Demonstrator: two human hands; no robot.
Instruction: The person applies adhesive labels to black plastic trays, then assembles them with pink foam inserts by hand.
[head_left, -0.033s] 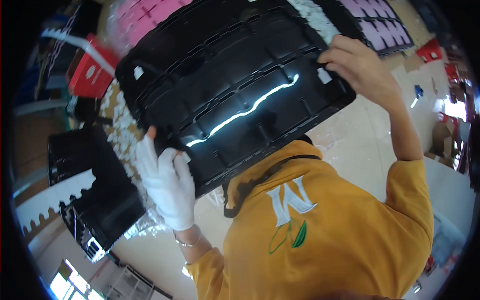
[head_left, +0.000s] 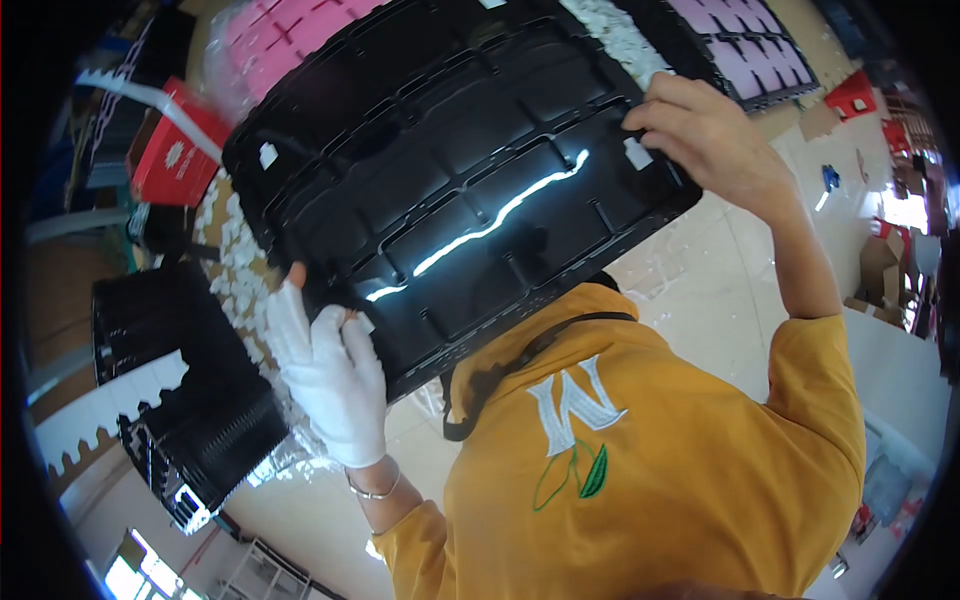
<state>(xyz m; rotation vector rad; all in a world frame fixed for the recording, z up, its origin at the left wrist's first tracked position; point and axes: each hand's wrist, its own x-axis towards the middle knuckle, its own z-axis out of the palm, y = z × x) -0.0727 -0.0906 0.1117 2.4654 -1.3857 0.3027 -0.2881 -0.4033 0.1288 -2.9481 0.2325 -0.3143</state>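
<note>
A large black plastic tray (head_left: 520,235) with moulded ribs and shallow compartments fills the upper middle, tilted, a bright streak of light reflected across it. My left hand (head_left: 335,385), in a white glove with some fingertips bare, grips its lower left corner. A small white tab (head_left: 365,323) shows at those fingers. My bare right hand (head_left: 705,145) is closed over the tray's right end, fingertips bent onto its surface beside a white sticker (head_left: 637,154). Another white sticker (head_left: 267,155) sits near the left end. The tray's underside is hidden.
Many small white pieces (head_left: 235,255) lie scattered left of the tray. Stacked black trays (head_left: 190,400) stand at lower left. Pink trays (head_left: 285,40) and lilac trays (head_left: 745,50) lie beyond. A red box (head_left: 175,150) is at far left.
The whole view has shifted slightly, so tray, hands and surroundings sit a little further left in the picture. Both hands keep the same hold on the tray.
</note>
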